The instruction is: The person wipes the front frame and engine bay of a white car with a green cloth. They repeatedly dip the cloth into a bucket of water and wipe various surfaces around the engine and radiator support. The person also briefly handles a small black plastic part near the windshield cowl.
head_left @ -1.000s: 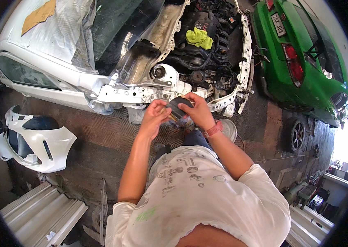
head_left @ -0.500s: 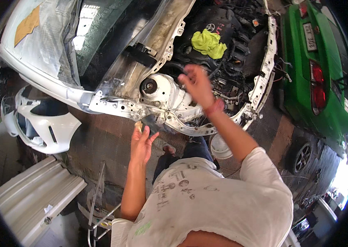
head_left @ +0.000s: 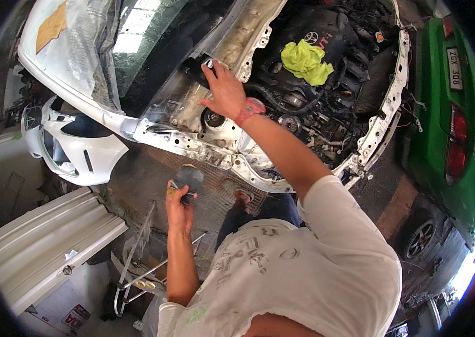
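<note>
My left hand (head_left: 179, 203) is closed on a piece of sandpaper (head_left: 188, 180), dark grey on its face with a tan edge, held in front of the white car body. My right hand (head_left: 225, 92) has its fingers spread, reaching over the round strut top (head_left: 212, 118) in the engine bay. Its fingertips are at a black part (head_left: 196, 69) on the cowl; whether they press on it I cannot tell. A red watch is on that wrist.
A yellow-green cloth (head_left: 306, 63) lies on the black engine cover (head_left: 330, 38). To the left stand a white bumper (head_left: 78, 147) and a ribbed cream panel (head_left: 52, 236). A green car (head_left: 438, 112) is on the right, near a loose wheel (head_left: 420, 238). A metal frame (head_left: 130, 281) stands low left.
My right hand has moved left and farther away, from above the engine to the cowl. My left hand has come back toward me with the sandpaper, away from the fender edge. The view has shifted.
</note>
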`<state>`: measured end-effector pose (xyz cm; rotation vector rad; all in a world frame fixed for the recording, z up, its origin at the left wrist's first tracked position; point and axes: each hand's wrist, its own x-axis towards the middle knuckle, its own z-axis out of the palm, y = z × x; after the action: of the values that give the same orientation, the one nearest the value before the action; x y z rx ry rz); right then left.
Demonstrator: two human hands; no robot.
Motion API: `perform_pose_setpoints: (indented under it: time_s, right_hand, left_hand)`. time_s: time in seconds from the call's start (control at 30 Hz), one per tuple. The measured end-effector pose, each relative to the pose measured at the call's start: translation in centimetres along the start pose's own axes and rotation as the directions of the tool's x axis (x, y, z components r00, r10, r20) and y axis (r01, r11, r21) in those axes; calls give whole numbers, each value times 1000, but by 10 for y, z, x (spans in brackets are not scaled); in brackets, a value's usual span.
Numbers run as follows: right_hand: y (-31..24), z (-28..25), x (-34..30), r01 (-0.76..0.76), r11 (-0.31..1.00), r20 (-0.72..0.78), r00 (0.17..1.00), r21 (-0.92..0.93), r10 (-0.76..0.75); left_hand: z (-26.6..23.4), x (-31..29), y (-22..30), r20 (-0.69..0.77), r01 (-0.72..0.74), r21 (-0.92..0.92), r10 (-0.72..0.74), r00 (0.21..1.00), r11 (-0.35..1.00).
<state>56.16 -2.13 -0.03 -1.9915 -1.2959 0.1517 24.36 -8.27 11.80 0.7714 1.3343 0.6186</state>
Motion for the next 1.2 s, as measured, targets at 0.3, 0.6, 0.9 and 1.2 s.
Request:
perform_pose_setpoints:
  time_s: [0.3,0.6,0.9,1.2]
  right_hand:
    - [49,15,55,-97,991,129,988,88,85]
    - [61,-1,81,-276,931,419,894,239,158]
    - [51,-16,-20,31,999,-358,934,16,-24]
    - [195,-106,-23,-532,715,-131,833,-454,537]
  left_hand:
    - [-29,-17,-10,-32,42,-49,-43,999,998]
    - [-71,-30,-31,-41,15,-175,-23,999,984]
    - [-106,-35,-59,-162,35,-216,-72,984,976]
    - [-95,-52,-36,-80,-69,-119,60,995,990]
